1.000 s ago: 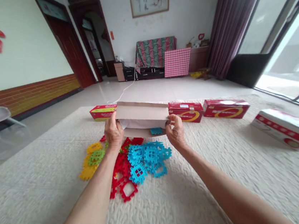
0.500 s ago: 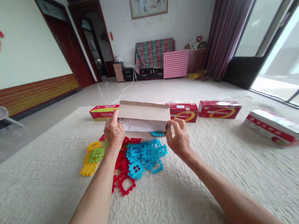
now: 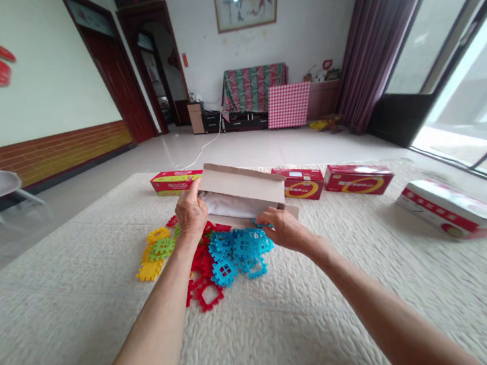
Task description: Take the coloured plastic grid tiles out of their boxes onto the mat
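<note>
My left hand (image 3: pixel 192 213) grips the left end of an open cardboard box (image 3: pixel 243 181), its thumb up along the side. The box is tilted towards me, and a white lining or bag (image 3: pixel 232 204) shows inside. At the box's lower right edge, my right hand (image 3: pixel 281 226) has its fingers closed on a blue plastic building piece (image 3: pixel 262 223). Below the box lies a heap of notched blue pieces (image 3: pixel 240 250). Red pieces (image 3: pixel 209 295) lie beside and partly under them. Green pieces (image 3: pixel 163 248) and yellow pieces (image 3: pixel 150 266) sit to the left, near my left forearm.
A red and yellow box (image 3: pixel 173 182) stands behind my left hand. Two dark red boxes (image 3: pixel 303 184) (image 3: pixel 357 179) stand behind to the right. A white and red box (image 3: pixel 453 208) lies at far right. All rest on a cream quilted mat (image 3: pixel 84 294).
My right hand has left the box's right end and moved down to its front edge, taking hold of the blue piece there. My left hand still grips the box.
</note>
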{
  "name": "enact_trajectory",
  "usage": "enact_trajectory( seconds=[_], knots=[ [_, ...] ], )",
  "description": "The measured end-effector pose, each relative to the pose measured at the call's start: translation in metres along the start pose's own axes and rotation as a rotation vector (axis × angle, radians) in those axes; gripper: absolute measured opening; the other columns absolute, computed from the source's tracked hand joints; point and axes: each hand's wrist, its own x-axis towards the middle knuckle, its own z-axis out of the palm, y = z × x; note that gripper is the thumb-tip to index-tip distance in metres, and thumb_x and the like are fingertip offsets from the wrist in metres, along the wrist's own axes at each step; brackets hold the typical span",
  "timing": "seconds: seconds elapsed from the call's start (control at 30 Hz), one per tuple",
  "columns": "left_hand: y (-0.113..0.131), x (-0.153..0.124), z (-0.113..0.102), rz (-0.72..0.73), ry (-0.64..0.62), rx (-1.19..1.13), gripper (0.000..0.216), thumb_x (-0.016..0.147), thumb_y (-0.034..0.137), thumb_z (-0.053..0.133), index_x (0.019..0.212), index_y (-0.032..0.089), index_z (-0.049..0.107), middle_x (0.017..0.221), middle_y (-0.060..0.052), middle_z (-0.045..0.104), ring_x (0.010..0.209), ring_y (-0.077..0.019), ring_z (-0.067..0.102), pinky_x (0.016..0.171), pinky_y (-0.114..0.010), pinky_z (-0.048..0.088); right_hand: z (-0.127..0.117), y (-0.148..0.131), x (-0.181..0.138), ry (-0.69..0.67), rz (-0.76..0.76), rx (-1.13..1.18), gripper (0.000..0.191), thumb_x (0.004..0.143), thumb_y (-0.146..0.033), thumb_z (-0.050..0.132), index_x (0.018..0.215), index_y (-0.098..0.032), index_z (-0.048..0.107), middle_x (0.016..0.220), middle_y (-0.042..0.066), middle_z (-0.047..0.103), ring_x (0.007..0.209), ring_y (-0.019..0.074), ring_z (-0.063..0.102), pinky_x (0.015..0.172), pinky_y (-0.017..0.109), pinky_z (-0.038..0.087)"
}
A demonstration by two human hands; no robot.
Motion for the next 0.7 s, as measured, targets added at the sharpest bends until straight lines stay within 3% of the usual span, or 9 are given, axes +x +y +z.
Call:
enact_trajectory(
  seconds=[0.17,0.3,0.37,0.53,0.63,0.7],
  knots=[
    [-0.002,-0.003,0.004,-0.035,-0.022,-0.005,0.052,0.077,0.005,0.049,0.124,0.018,0.063,0.097,-0.010,0.067,0.094,-0.0250,0.063,0.091,-0.038,0.049,-0.006,-0.010,-0.005,0.351,-0.056,0.202,0.020,0.086,-0.011,0.050,0.097,-0.018,0.065,0.090,0.006,0.063,0.079,0.0153,0.060,0.071,0.028,0.048],
    [-0.002,-0.002,0.006,-0.092,-0.044,0.012,0.052,0.076,0.006,0.050,0.126,0.019,0.063,0.099,-0.010,0.068,0.094,-0.0256,0.064,0.091,-0.039,0.049,-0.003,-0.033,-0.012,0.299,-0.190,0.330,0.020,0.088,-0.013,0.050,0.100,-0.020,0.063,0.091,0.005,0.063,0.082,0.0146,0.061,0.072,0.028,0.050],
    [0.001,-0.001,0.005,-0.112,-0.057,-0.002,0.054,0.076,0.007,0.051,0.127,0.019,0.062,0.101,-0.010,0.070,0.096,-0.0257,0.064,0.092,-0.038,0.049,-0.005,-0.041,-0.015,0.345,-0.220,0.324,0.020,0.087,-0.013,0.050,0.102,-0.021,0.062,0.094,0.005,0.064,0.085,0.0153,0.062,0.074,0.030,0.051],
    [0.022,-0.003,-0.003,-0.158,-0.121,-0.124,0.059,0.074,0.007,0.053,0.131,0.020,0.059,0.110,-0.007,0.072,0.101,-0.0231,0.065,0.093,-0.033,0.048,-0.039,-0.025,-0.028,0.964,-0.033,0.070,0.020,0.083,-0.012,0.051,0.097,-0.022,0.062,0.098,0.006,0.062,0.097,0.0196,0.060,0.085,0.039,0.050],
    [0.047,-0.010,-0.009,-0.189,-0.209,-0.172,0.061,0.073,0.008,0.054,0.133,0.022,0.057,0.105,-0.003,0.073,0.098,-0.0214,0.066,0.091,-0.030,0.049,-0.064,-0.002,-0.048,1.195,0.172,-0.008,0.021,0.082,-0.018,0.052,0.098,-0.022,0.063,0.104,0.006,0.062,0.103,0.0213,0.058,0.087,0.041,0.048],
    [0.065,-0.017,-0.011,-0.200,-0.287,-0.179,0.061,0.073,0.009,0.054,0.132,0.023,0.058,0.102,-0.003,0.074,0.097,-0.0212,0.067,0.089,-0.028,0.049,-0.075,0.009,-0.067,1.268,0.355,0.078,0.022,0.082,-0.024,0.053,0.100,-0.020,0.064,0.102,0.005,0.062,0.096,0.0206,0.059,0.082,0.039,0.048]
  ],
)
